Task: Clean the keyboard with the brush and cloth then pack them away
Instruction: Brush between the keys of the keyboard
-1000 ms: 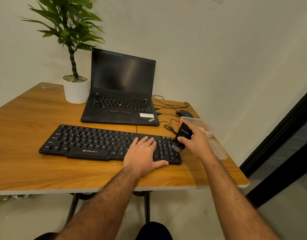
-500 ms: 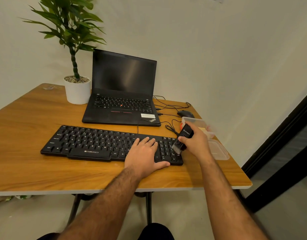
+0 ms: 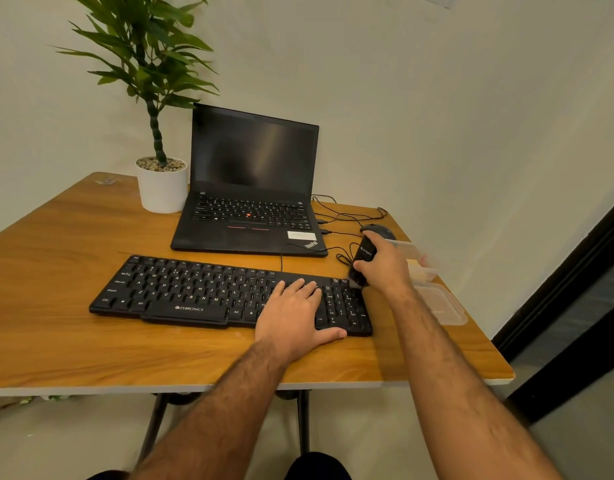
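At the keyboard's (image 3: 229,292) right end, your right hand (image 3: 385,265), curled round the brush (image 3: 359,268), has carried its bristles up to the far corner keys, so brushing continues. Your left hand (image 3: 293,317) stays flat, fingers spread, steadying it. Cables (image 3: 340,251), a mouse (image 3: 381,232) and clear tubs (image 3: 440,303) crowd the bench (image 3: 56,341) just beyond.

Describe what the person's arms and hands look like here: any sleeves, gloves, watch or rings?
Both forearms are bare and hairy, with no sleeves in view. The left hand and right hand wear no gloves; no watch, wristband or ring shows on either.
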Available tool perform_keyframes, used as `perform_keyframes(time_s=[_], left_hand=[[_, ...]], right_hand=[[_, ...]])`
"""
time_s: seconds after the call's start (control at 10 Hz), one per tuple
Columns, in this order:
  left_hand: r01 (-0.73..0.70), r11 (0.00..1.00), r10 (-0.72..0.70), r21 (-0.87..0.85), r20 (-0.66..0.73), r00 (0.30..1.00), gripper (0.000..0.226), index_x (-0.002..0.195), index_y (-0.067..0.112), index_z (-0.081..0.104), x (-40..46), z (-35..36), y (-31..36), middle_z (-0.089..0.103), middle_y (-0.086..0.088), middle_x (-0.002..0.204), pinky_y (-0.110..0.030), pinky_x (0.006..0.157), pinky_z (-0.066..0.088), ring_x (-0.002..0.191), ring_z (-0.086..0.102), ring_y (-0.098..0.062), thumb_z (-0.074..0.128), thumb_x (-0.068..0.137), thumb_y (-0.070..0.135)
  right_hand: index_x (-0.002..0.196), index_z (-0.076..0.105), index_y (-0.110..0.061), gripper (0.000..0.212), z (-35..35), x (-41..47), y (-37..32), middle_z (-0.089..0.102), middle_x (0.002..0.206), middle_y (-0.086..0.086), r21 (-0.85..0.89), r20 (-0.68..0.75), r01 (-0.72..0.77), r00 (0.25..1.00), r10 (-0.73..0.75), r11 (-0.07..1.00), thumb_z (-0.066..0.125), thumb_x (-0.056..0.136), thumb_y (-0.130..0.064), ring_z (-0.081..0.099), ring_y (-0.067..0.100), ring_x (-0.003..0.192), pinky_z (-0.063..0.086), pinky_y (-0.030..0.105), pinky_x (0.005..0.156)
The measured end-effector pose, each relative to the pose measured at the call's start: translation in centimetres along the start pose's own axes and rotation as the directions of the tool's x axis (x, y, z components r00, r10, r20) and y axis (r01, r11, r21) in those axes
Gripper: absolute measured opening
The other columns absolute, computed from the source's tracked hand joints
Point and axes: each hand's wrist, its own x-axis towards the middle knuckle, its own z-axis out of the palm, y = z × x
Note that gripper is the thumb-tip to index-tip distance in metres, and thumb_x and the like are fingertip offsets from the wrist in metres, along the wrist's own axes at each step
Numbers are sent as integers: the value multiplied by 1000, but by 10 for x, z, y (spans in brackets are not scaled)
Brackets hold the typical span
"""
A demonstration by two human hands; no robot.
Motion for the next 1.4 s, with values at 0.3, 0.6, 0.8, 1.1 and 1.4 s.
perform_keyframes(time_s=[0.3,0.6,0.8,1.1,1.4], left_hand=[[-8,1000,8,-5,-5,1000,102,156,19,28,0,0,1,24,3,164,-44,125,5,152,15,-17,32,81,88],[-10,1000,10,-7,-2,1000,102,156,20,29,-1,0,0,24,2,164,-44,125,6,152,15,-17,32,81,89],[-11,1000,11,-24,-16,1000,101,155,19,31,0,3,-2,26,2,164,-44,125,6,152,16,-17,33,81,88],[-12,1000,12,-20,-18,1000,102,155,19,30,0,4,-1,26,2,164,-44,125,5,152,16,-17,32,81,89],[-8,1000,8,-17,-14,1000,102,156,20,30,1,3,-1,25,3,164,-44,125,6,152,16,-17,32,81,89]], right_hand=[[148,36,-32,70,14,-17,-19,55,138,5,61,-88,82,993,-76,995,69,89,-15,54,22,126,53,34,90],[147,40,-29,70,6,-3,-31,57,138,5,-105,38,126,992,-123,986,72,87,-14,56,23,123,54,38,93],[146,40,-33,71,9,-5,-22,57,137,3,-58,83,152,986,-147,987,72,86,-13,55,22,124,54,41,95],[146,38,-37,69,17,-17,-18,55,138,2,18,7,177,984,-177,984,70,89,-16,54,20,125,52,41,99],[147,36,-36,71,5,-13,-15,54,140,2,-9,52,150,987,-150,989,70,88,-15,53,22,127,54,40,95]])
